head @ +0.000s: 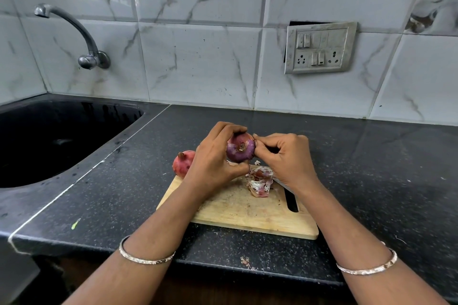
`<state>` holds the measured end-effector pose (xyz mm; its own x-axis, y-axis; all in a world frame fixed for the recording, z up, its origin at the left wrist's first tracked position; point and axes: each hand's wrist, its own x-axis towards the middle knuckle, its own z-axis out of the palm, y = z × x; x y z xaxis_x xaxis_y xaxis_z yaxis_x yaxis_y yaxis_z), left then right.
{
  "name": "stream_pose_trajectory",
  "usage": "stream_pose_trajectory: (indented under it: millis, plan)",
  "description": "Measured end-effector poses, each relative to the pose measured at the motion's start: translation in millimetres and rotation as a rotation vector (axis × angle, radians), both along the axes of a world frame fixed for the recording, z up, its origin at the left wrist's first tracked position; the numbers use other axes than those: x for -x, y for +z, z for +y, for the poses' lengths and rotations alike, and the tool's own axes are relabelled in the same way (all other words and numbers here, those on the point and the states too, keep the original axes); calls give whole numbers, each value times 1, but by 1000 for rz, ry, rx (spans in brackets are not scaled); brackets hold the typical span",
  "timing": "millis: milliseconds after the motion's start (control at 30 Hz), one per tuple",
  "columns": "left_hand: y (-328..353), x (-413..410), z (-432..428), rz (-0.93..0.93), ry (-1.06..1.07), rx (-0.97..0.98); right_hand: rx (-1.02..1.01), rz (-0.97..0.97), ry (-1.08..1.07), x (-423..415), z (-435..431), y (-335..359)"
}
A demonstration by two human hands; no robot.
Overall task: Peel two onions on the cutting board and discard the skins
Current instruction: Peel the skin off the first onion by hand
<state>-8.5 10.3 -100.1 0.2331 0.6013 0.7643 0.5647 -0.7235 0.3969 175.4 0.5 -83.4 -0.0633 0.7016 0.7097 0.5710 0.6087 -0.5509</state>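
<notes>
Head view, frame centre: left hand [213, 161] wraps onion [241, 147] from left, above cutting board [247, 213], root end facing camera. Right hand [285, 156] touches onion's right edge, fingertips pinching skin there. Second onion [182, 163] at board's upper-left corner, unpeeled. Skin pile [259, 181] on board.

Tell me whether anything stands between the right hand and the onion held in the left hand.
Nothing visible does. The left hand grips the purple onion above the cutting board, and the right hand pinches at its side. The skin pile lies below on the board, out of the way.
</notes>
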Motion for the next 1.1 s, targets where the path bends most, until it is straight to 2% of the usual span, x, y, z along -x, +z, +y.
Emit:
stream_pose_trajectory:
  millis: [200, 733, 833, 933, 1100]
  plan:
    - [0, -2, 0, -17, -10, 23, 23, 31, -65, 0, 1, 2]
    - [1, -4, -1, -34, -40, 130, 304, 542, 116, 0, 2, 4]
    - [1, -4, -1, -37, -23, 134, 339, 509, 96, 0, 3, 3]
    - [1, -5, -2, -68, -13, 126, 299, 311, 28, 0, 4, 2]
    - [2, -4, -4, -134, -4, 142, 345, 294, 147, -2, 2, 4]
